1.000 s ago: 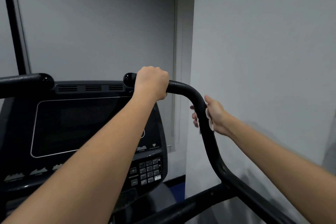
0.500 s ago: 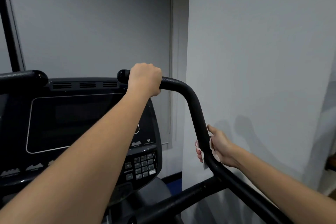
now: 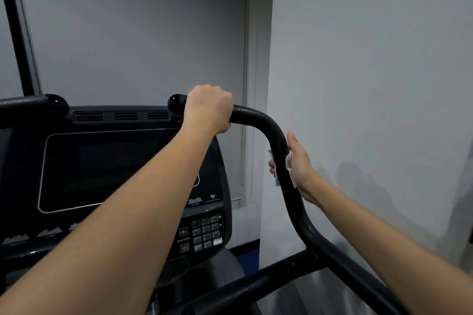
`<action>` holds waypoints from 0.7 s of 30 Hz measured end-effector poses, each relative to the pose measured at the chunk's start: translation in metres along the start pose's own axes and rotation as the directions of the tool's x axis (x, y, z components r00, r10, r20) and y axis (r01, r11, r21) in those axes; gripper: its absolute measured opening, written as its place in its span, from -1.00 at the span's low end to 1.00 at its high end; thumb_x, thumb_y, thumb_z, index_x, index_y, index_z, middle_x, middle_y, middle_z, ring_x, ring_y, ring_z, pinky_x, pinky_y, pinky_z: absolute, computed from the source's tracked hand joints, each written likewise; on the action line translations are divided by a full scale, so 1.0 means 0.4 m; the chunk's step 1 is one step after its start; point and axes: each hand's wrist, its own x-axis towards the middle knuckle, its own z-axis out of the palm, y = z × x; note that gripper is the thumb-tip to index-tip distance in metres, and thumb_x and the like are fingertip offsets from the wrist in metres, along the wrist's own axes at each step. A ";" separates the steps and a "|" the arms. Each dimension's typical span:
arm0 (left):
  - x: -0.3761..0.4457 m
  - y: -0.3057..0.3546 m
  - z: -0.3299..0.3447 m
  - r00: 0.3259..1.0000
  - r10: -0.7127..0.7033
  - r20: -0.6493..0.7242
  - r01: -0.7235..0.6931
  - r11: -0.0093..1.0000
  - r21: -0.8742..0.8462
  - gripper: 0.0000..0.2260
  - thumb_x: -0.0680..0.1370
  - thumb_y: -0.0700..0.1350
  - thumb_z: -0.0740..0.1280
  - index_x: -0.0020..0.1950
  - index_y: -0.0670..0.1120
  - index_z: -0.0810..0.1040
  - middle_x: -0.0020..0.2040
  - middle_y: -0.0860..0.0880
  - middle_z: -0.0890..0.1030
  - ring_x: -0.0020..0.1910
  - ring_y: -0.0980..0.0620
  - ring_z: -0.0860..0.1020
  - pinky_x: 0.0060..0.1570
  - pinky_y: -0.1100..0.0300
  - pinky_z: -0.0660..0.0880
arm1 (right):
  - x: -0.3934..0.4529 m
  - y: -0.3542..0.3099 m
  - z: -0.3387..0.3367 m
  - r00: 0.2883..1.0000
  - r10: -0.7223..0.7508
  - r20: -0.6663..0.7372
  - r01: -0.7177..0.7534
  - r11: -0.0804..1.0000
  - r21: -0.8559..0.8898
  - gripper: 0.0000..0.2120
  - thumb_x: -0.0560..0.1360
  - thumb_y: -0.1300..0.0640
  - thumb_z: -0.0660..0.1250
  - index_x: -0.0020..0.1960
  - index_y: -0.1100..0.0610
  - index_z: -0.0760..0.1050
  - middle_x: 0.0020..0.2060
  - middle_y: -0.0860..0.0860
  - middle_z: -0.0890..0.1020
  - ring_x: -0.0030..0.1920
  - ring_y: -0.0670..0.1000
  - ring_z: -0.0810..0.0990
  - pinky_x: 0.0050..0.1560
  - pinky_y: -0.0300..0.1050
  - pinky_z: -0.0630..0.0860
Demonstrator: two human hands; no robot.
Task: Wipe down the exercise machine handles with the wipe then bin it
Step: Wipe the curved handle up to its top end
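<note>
The wiping is under way and the binning is not yet done: the right hand (image 3: 298, 166) wraps the wipe (image 3: 288, 162) around the sloping part of the right handle (image 3: 258, 116), just below the bend, with fingers curled round the far side of the bar and the thumb pointing up along its near side. The left hand (image 3: 208, 107) grips the same handle's top stretch in a full fist, close to its rounded end cap, probably to steady the body or the bar. Judging from this, the patch under the left fist and the lower run of the bar towards the near right may yet need a pass, though no wet sheen shows to tell cleaned from uncleaned. The left handle (image 3: 33, 107), whose stub shows at the far left above the console (image 3: 115, 169), has no hand on it; whether it has been wiped cannot be told. No bin is in view. The wipe itself is small, white and thin, mostly hidden in the palm, with only crumpled edges peeping out on either side of the black, matt tube.
</note>
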 end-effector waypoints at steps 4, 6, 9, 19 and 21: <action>-0.004 0.002 -0.002 1.000 -0.001 -0.002 0.001 1.000 -0.002 -0.86 0.50 0.01 0.43 -0.13 -0.02 0.53 -0.36 0.01 0.42 -0.46 0.01 0.32 -0.34 0.13 0.32 | -0.057 0.144 -0.070 0.996 0.056 -0.073 -0.063 0.994 -0.093 -0.15 0.25 -0.55 0.27 0.19 0.14 0.42 -0.12 0.20 0.65 -0.16 0.12 0.60 -0.06 0.13 0.59; -0.004 0.004 -0.003 1.000 -0.003 0.000 0.003 1.000 -0.002 -0.86 0.50 0.01 0.42 -0.13 -0.02 0.52 -0.37 0.01 0.42 -0.46 0.01 0.32 -0.34 0.14 0.33 | -0.088 0.151 -0.074 0.995 0.055 -0.083 -0.065 0.989 -0.134 -0.23 0.19 -0.38 0.34 0.24 0.06 0.36 0.14 0.22 0.58 0.04 0.17 0.55 0.27 0.29 0.49; -0.003 0.004 0.000 1.000 -0.010 -0.001 0.010 1.000 -0.009 -0.88 0.49 0.00 0.42 -0.10 -0.02 0.56 -0.36 0.02 0.42 -0.42 -0.01 0.37 -0.32 0.13 0.34 | -0.115 0.111 -0.051 0.994 -0.026 -0.110 -0.008 0.956 -0.294 -0.40 0.52 0.01 0.15 0.54 -0.04 0.12 0.32 0.05 0.45 0.28 0.16 0.48 0.39 0.14 0.40; -0.003 0.002 -0.004 1.000 -0.001 0.011 0.001 1.000 0.007 -0.86 0.50 0.03 0.41 -0.08 -0.02 0.58 -0.36 0.01 0.43 -0.43 0.00 0.38 -0.34 0.12 0.34 | -0.025 -0.029 -0.014 0.891 -0.449 -0.060 0.394 0.833 -0.388 -0.39 0.64 0.16 0.31 0.60 0.08 0.11 0.36 -0.17 0.49 0.37 -0.17 0.48 0.44 -0.14 0.37; -0.005 0.003 -0.005 1.000 0.003 0.008 -0.003 1.000 0.013 -0.84 0.51 0.05 0.41 -0.09 -0.02 0.56 -0.35 0.01 0.43 -0.37 -0.03 0.43 -0.32 0.13 0.34 | -0.046 0.022 -0.022 0.875 -0.475 -0.092 0.384 0.797 -0.465 -0.58 0.63 0.04 0.32 0.47 0.01 0.37 0.22 -0.23 0.59 0.26 -0.17 0.57 0.37 -0.08 0.46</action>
